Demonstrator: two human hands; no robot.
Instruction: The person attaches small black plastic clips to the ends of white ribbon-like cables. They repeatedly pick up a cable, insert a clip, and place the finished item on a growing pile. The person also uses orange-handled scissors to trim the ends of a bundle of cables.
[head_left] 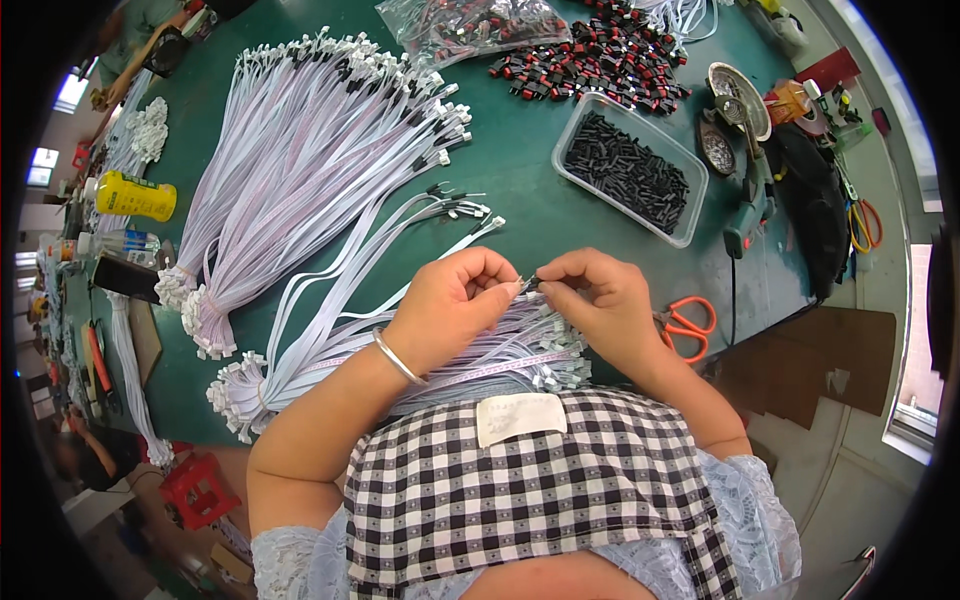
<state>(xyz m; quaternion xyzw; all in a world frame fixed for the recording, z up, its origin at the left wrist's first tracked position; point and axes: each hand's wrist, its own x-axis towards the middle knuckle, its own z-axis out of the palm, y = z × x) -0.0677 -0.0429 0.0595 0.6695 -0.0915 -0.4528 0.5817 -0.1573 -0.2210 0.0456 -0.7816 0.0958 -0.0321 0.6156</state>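
My left hand, with a bangle at its wrist, is closed in a pinch on the thin wire end of a cable. Close beside it, my right hand pinches a small dark piece at that wire end; fingertips partly hide both. Beneath both hands lies a bundle of flat white cables with small white connectors. Several cables with bare and black-sleeved ends stretch out beyond my left hand. Orange-handled scissors rest just right of my right hand.
A larger cable bundle covers the far left of the green table. Ahead stands a clear tub of short black tubes, with red-and-black parts behind it. A green corded hand tool and metal dish sit right; bottles stand left.
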